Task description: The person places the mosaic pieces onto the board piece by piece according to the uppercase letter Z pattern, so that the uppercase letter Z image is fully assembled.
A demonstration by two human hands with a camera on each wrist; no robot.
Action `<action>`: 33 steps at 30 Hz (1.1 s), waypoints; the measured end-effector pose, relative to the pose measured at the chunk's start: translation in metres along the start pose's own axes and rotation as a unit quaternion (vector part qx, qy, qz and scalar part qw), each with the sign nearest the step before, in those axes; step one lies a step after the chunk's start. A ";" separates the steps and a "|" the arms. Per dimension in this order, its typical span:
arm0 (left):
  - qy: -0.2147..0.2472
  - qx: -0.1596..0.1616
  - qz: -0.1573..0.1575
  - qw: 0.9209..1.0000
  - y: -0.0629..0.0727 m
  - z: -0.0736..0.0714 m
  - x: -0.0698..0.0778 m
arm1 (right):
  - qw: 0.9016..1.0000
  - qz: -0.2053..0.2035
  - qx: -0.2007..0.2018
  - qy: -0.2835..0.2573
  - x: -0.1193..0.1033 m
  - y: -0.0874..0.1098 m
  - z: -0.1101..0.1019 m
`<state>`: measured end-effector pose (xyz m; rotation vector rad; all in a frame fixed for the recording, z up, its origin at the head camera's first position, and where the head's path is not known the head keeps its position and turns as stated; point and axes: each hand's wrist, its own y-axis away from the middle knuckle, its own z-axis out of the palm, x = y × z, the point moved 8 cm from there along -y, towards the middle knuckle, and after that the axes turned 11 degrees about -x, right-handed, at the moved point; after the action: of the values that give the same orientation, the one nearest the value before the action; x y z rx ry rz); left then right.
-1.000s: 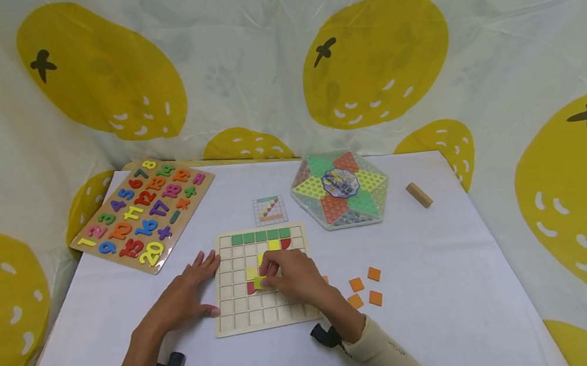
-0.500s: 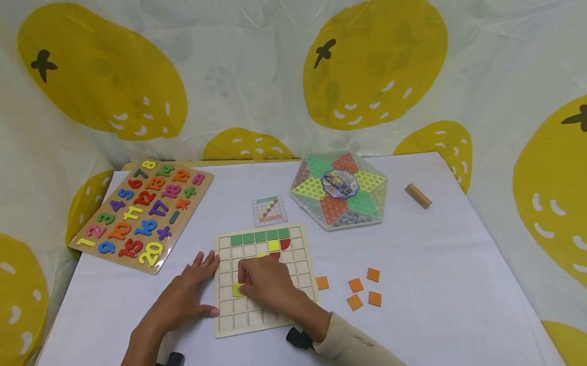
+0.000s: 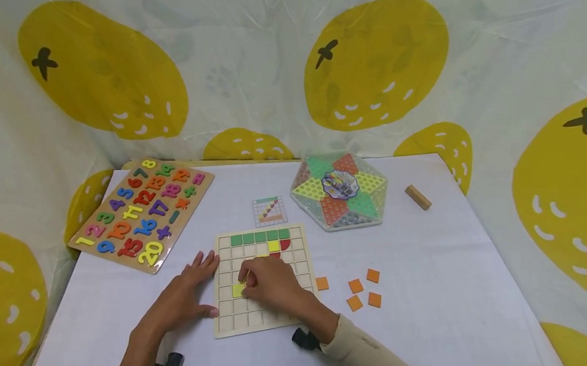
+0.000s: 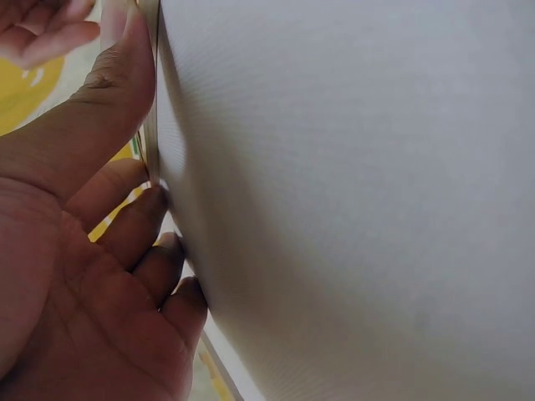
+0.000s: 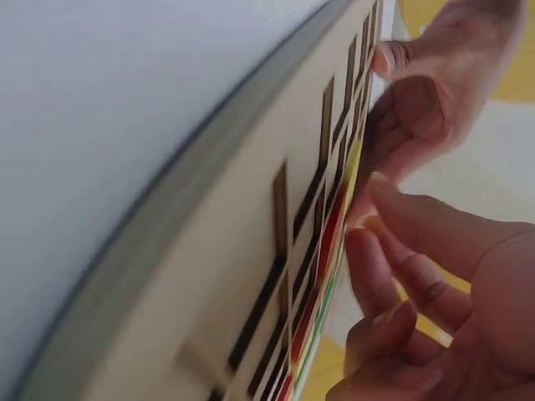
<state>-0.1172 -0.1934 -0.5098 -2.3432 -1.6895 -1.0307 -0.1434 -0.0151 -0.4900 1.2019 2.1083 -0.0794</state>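
My left hand (image 3: 184,295) rests at the left edge of the wooden grid board (image 3: 261,324), its thumb and fingertips touching the rim. My right hand (image 3: 271,282) is over the middle of the board. Its thumb and index fingertips are beside a yellow square tile (image 3: 238,290), which lies flat in a cell; in the right wrist view a gap shows between thumb and fingers. Green tiles (image 3: 258,237) fill part of the top row. Below them sit a yellow square (image 3: 274,245) and a red quarter-round tile (image 3: 285,244). The hand hides other tiles in the diagonal.
Several orange tiles (image 3: 355,286) lie right of the board. Behind it is a pattern card (image 3: 269,210). A number puzzle (image 3: 143,215) stands at back left, a hexagonal Chinese checkers set (image 3: 341,190) at the back, and a wooden block (image 3: 418,197) at right.
My right hand moved left across the board with the yellow tile and set it down in a cell. Since then its fingertips have eased slightly off it. My left hand has stayed put.
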 end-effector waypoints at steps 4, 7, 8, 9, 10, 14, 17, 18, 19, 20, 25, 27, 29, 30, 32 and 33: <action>0.002 0.000 -0.001 1.000 -0.001 0.001 -0.001 | 0.999 0.002 0.022 -0.025 0.015 0.013 -0.013; -0.001 0.001 -0.001 1.000 -0.001 0.001 -0.001 | 0.998 0.017 0.036 -0.042 0.029 0.026 -0.025; -0.002 0.002 -0.001 1.000 -0.001 0.001 -0.001 | 0.998 0.024 0.040 -0.049 0.034 0.031 -0.029; -0.005 0.003 0.000 1.000 -0.001 0.001 -0.001 | 0.997 0.033 0.043 -0.054 0.040 0.036 -0.033; -0.008 0.005 0.001 1.000 -0.001 0.001 0.000 | 0.996 0.041 0.047 -0.058 0.046 0.040 -0.037; -0.013 0.008 0.000 1.000 -0.001 0.000 0.002 | 0.993 0.071 0.065 -0.073 0.073 0.057 -0.050; -0.011 0.008 -0.002 1.000 -0.001 0.000 0.002 | 0.989 0.091 0.084 -0.078 0.092 0.068 -0.059; -0.013 0.009 -0.001 1.000 -0.001 0.000 0.002 | 0.988 0.100 0.090 -0.075 0.099 0.072 -0.061; -0.015 0.009 -0.001 1.000 -0.001 0.000 0.002 | 0.987 0.108 0.096 -0.070 0.104 0.075 -0.063; -0.015 0.008 -0.001 1.000 -0.001 0.000 0.002 | 0.986 0.116 0.100 -0.064 0.110 0.078 -0.064; -0.015 0.006 0.000 1.000 -0.001 0.001 0.001 | 0.986 0.143 0.083 -0.031 0.127 0.087 -0.063; -0.013 0.006 0.000 1.000 -0.001 0.001 0.001 | 0.987 0.143 0.068 -0.022 0.129 0.088 -0.059; -0.010 0.004 -0.001 1.000 -0.002 0.001 0.001 | 0.988 0.140 0.059 -0.013 0.129 0.088 -0.056; -0.011 0.003 -0.002 1.000 -0.002 0.001 0.001 | 0.989 0.138 0.058 -0.008 0.128 0.088 -0.055; -0.008 0.000 -0.005 1.000 -0.002 0.001 0.000 | 0.989 0.135 0.062 -0.004 0.127 0.088 -0.055; -0.007 -0.002 -0.007 1.000 -0.002 0.001 0.000 | 0.989 0.134 0.063 -0.006 0.126 0.088 -0.055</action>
<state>-0.1181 -0.1924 -0.5117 -2.3496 -1.7117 -1.0235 -0.1460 0.1484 -0.4994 1.5466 1.9368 -0.0984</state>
